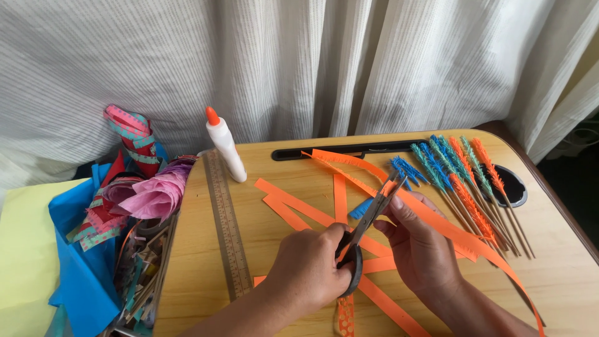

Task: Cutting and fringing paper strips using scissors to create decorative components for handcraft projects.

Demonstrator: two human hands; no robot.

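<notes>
My left hand (309,265) is closed around the dark handles of a pair of scissors (368,228), fingers curled tight through the loops, with the blades angled up and to the right and their tips slightly parted. My right hand (418,246) pinches a long orange paper strip (437,221) between thumb and fingertips, holding it right at the blades; the strip runs from the upper left near the black slot, past my fingers, and trails down toward the lower right edge of the wooden lap table (561,274). The near edge of that strip looks fringed with small cuts. Under my hands lie more loose orange strips (293,209), crossing one another on the wood, and a small blue fringed scrap (360,209) sits just beside the blades. To the right, a row of wooden sticks wrapped in fringed paper (465,181), teal, blue and orange, lies fanned out, reaching over a dark oval recess (515,187) in the table. A metal ruler (228,231) lies lengthwise on the left part of the table, and a white glue bottle with an orange cap (224,146) stands near its far end. Left of the table is a heap of pink and patterned paper (146,190) on blue sheets (81,262).
</notes>
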